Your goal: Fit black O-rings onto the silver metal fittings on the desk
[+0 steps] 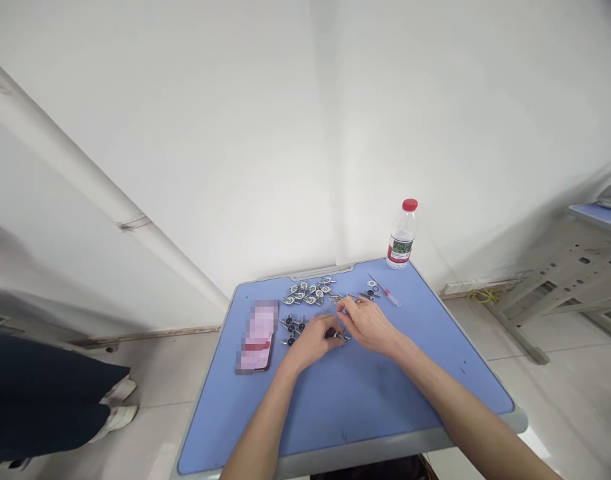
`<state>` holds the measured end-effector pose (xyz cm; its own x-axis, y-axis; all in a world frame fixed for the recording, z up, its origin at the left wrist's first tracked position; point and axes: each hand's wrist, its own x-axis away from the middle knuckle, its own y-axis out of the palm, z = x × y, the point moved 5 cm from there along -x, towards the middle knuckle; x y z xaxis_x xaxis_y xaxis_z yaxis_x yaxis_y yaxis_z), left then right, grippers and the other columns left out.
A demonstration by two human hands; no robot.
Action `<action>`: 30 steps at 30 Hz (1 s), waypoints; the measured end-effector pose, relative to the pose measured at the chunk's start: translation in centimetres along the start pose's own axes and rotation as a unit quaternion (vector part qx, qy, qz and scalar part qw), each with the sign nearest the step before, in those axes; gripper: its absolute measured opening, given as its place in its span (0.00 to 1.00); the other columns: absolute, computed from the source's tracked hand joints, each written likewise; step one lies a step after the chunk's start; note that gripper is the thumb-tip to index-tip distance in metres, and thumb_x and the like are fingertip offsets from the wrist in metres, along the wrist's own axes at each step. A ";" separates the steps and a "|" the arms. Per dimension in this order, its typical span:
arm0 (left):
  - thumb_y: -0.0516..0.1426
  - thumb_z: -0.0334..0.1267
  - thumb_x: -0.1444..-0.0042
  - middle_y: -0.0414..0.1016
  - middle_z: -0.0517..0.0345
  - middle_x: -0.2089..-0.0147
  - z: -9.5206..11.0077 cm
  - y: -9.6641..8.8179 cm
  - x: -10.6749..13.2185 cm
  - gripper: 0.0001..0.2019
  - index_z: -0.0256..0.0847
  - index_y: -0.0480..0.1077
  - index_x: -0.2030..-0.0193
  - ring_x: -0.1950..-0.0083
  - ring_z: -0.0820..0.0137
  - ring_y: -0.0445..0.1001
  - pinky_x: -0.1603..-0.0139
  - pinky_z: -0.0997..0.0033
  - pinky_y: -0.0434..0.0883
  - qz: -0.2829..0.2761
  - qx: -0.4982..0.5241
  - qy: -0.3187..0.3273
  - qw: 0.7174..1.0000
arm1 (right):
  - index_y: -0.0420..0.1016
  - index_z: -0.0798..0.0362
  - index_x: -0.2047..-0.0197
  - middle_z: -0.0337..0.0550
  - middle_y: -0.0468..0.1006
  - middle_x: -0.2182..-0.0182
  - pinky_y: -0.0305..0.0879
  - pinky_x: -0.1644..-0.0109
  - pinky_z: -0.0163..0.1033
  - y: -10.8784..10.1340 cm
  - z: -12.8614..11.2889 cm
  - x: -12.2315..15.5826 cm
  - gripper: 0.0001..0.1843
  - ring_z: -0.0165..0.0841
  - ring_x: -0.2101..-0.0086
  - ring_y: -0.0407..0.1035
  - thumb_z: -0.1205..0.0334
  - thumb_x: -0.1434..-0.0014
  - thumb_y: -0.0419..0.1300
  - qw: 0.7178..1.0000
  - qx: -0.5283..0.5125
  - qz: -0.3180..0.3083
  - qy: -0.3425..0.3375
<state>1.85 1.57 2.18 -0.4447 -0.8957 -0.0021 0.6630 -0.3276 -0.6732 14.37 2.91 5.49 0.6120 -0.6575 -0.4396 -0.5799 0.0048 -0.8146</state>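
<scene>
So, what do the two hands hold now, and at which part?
The left hand and right hand pinch a small metal part between their fingertips; where on it is too small to tell.

On bench [385, 400]: phone [258, 337] left, metal parts [310, 292] far-centre, screwdriver [385, 291] right of them, bottle [401, 235] at far-right corner; both hands meet mid-bench.

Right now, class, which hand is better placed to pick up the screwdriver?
Right, probably. The right hand lies closest to the screwdriver, which is just beyond its fingers. The left hand sits farther off, nearer the phone.
</scene>
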 end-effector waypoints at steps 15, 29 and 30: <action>0.59 0.34 0.52 0.68 0.61 0.67 -0.5 0.0 -0.1 0.04 0.39 0.67 0.70 0.65 0.69 0.64 0.65 0.72 0.60 0.007 0.001 -0.008 1.000 | 0.60 0.52 0.58 0.43 0.71 0.65 0.61 0.59 0.41 -1.4 -0.5 0.3 0.06 0.35 0.66 0.65 0.70 0.35 0.45 0.999 -0.031 -0.038 0.008; 0.59 0.37 0.50 0.70 0.59 0.65 -0.4 -0.1 0.0 0.05 0.39 0.70 0.67 0.60 0.66 0.67 0.61 0.70 0.62 -0.002 -0.017 -0.018 1.000 | 0.56 0.47 0.38 0.38 0.72 0.66 0.66 0.56 0.40 -0.3 1.9 0.6 0.28 0.33 0.63 0.69 0.67 0.41 0.56 0.964 -0.238 0.006 0.114; 0.59 0.37 0.50 0.70 0.59 0.65 -0.3 -0.2 0.0 0.05 0.39 0.70 0.67 0.60 0.66 0.67 0.61 0.70 0.62 -0.002 -0.015 -0.019 1.000 | 0.59 0.47 0.41 0.38 0.73 0.66 0.66 0.58 0.39 -0.2 2.1 0.6 0.26 0.33 0.64 0.69 0.66 0.42 0.57 0.961 -0.245 0.019 0.126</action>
<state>1.53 1.68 2.03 -0.4237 -0.9054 0.0277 0.6434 -0.3223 -0.6943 15.99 4.09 4.64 0.4714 -0.8256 -0.3100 -0.8207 -0.2821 -0.4968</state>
